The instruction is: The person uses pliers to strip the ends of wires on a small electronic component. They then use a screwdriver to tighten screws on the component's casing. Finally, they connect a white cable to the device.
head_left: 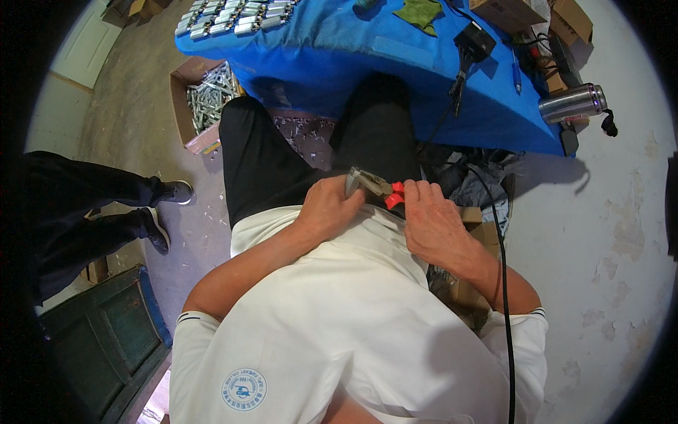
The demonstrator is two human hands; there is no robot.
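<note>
The pliers lie across the person's lap, close against the white shirt. Their long axis runs nearly level across the picture, dipping slightly toward the person's right. The grey metal nose points to the person's left and a little away from the body; the red handles point to the right.

The left hand is curled over the nose end, fingers bent around something small at the jaws that cannot be made out. The right hand lies over the red handles, fingers folded down on them; the palm hides how far the handles are squeezed, so it cannot be told whether the pliers' jaws are shut.

The two hands are just beside each other, with only the middle of the pliers showing between them.

Ahead of the knees the blue table edge runs across, near the black trousers. A black cable hangs down along the right forearm. To the left of the knees a cardboard box of metal parts stands on the floor, and farther left another person's legs and shoes stand well apart. A steel flask lies at the table's right corner. Bare floor shows to the right.
</note>
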